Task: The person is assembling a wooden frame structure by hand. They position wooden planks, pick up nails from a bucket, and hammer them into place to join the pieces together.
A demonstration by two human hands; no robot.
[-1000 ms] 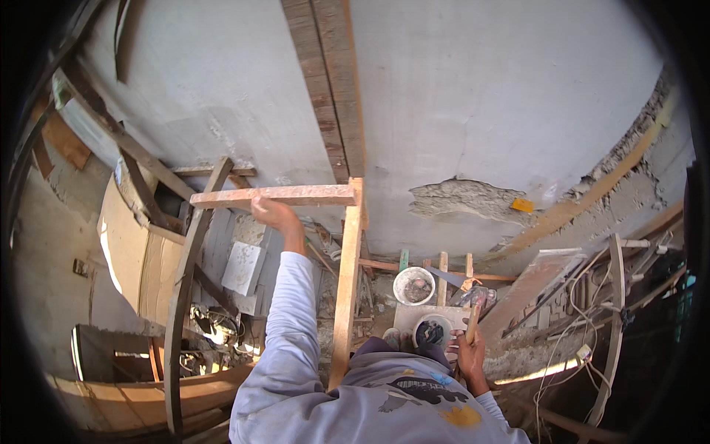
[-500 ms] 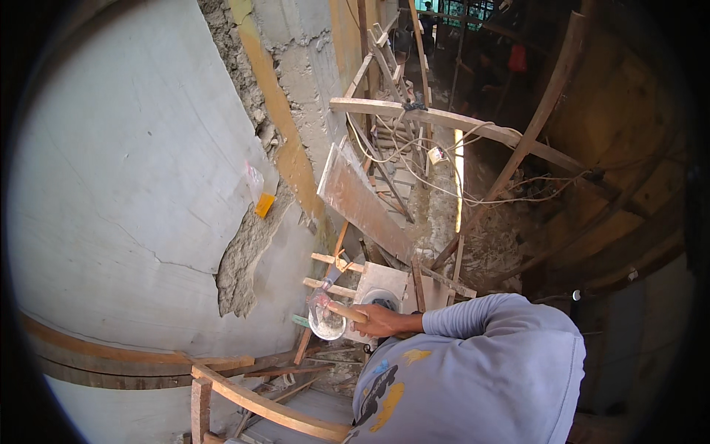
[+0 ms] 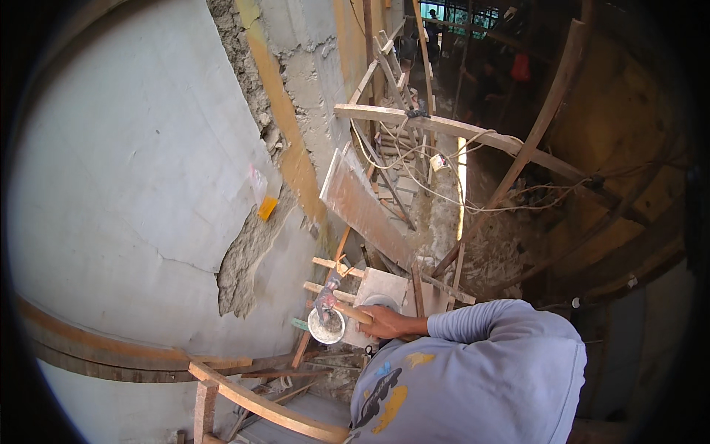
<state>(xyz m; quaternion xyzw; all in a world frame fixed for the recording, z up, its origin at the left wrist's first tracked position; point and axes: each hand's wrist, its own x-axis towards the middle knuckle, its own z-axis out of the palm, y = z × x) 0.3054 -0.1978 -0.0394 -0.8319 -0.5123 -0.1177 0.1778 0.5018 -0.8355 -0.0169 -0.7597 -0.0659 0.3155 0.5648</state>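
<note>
My right hand (image 3: 383,323), in a grey sleeve, is closed round the wooden handle of a hammer (image 3: 353,312). Its greyish metal head has a reddish patch and lies over the far rim of a small white bucket (image 3: 339,330). Pale, lumpy material shows inside the bucket; whether the hammer touches the rim I cannot tell. Beyond the hand, a pale board (image 3: 384,281) bears a round grey container (image 3: 381,300), partly hidden. My left hand is out of sight.
A cracked white wall (image 3: 133,163) with a broken-out patch (image 3: 248,270) rises on the left. Wooden beams (image 3: 458,127) with loose cables cross ahead. A dusty plank (image 3: 362,207) leans beyond the board. A curved wooden rail (image 3: 266,405) runs at the lower left.
The hammer head, blurred before, looks sharper and sits slightly differently above the bucket. My right hand keeps its grip, and the whole view has shifted a little.
</note>
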